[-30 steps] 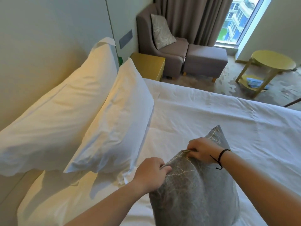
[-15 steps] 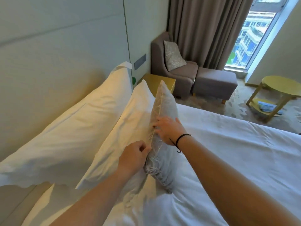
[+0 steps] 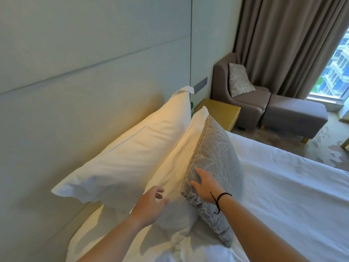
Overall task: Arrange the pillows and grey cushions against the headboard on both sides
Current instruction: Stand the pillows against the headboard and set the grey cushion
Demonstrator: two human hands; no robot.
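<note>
Headboard [image 3: 79, 76]: a pale panelled wall filling the frame from 9 to 12 o'clock; it is the backstop for the whole stack.

Bed [image 3: 283, 186]: white sheet from 3 to 6 o'clock, lightly creased.

Rear pillow [image 3: 120, 154]: large, white, leaning on the headboard at about 10 o'clock from centre. Front pillow [image 3: 175, 163]: white, leaning against the rear one.

Grey cushion [image 3: 213, 159]: patterned, standing on edge at centre, its back touching the front pillow and its lower corner reaching toward 5 o'clock.

Right hand [image 3: 204, 183]: laid flat on the cushion's face with fingers spread, pressing, not gripping. Left hand [image 3: 151, 201]: at 7 o'clock of centre, fingers loosely parted, holding nothing, just beside the front pillow's lower edge; contact cannot be confirmed.

Assessment: the step in hand appears to be seating the cushion. Recommended: press with the flat palm toward the headboard, square the lower edge on the sheet, steady the front pillow with the free hand, and release gently, as soft filling may slump forward. The other side of the bed is out of view.
</note>
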